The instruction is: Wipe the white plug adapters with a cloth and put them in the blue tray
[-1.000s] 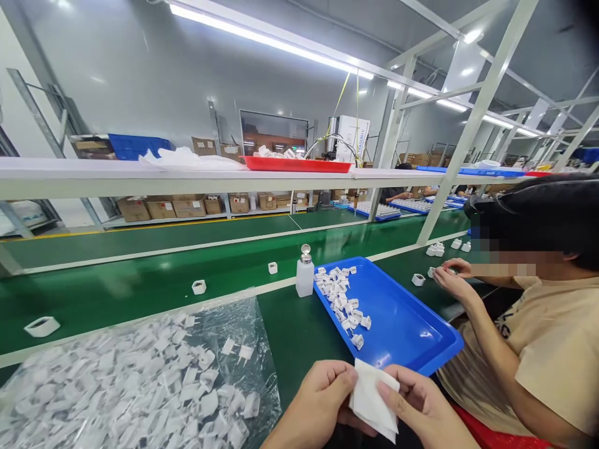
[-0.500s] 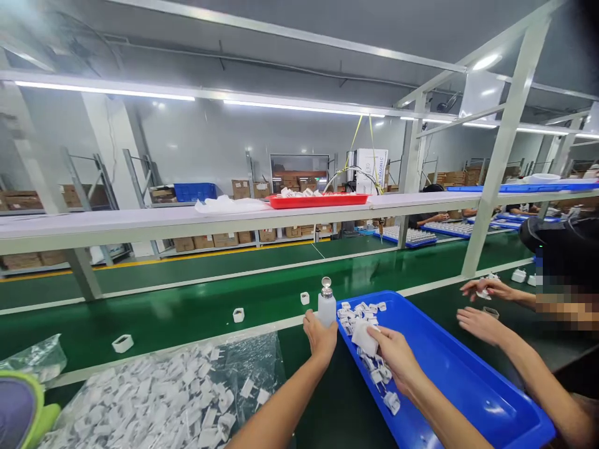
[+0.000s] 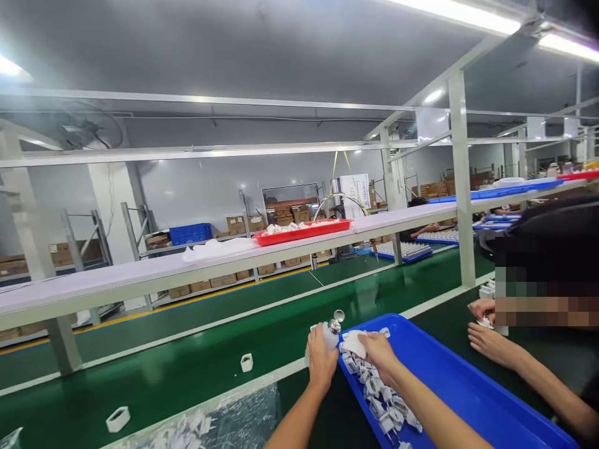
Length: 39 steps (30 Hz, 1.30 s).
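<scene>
A factory line is seen: a green conveyor belt (image 3: 187,368) runs under a white shelf (image 3: 140,274) bearing a red tray (image 3: 304,232). At six o'clock in the view a white bottle (image 3: 329,337) is gripped around its body by the left hand (image 3: 322,363), fingers wrapped closed, and tipped toward three o'clock, apparently so that its metal cap (image 3: 336,323) meets the folded white cloth (image 3: 353,342). The cloth is pinched between the closed fingers of the right hand (image 3: 378,352), forearm stretched over the blue tray (image 3: 468,399), whose plug parts (image 3: 379,393) lie along its nine o'clock edge. A co-worker's hands (image 3: 486,340) rest at three o'clock.
</scene>
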Each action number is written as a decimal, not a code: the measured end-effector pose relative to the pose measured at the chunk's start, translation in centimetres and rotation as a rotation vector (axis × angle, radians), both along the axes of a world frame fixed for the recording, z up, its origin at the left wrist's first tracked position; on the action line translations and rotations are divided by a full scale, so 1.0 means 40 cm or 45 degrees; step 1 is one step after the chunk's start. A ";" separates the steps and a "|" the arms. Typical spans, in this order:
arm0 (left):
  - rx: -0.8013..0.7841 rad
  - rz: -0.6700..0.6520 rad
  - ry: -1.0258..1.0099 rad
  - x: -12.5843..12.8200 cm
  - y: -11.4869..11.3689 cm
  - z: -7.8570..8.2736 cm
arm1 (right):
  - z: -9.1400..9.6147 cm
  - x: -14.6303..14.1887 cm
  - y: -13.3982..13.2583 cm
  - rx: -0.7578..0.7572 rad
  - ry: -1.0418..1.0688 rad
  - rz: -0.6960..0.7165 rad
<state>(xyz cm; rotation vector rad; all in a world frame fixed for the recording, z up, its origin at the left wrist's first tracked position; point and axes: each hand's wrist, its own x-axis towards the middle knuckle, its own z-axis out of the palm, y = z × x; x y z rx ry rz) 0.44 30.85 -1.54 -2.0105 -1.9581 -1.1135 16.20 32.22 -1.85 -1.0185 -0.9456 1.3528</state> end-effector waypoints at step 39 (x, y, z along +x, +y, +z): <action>0.359 -0.058 0.961 -0.058 -0.056 0.150 | 0.138 -0.053 -0.103 -0.109 -0.008 0.032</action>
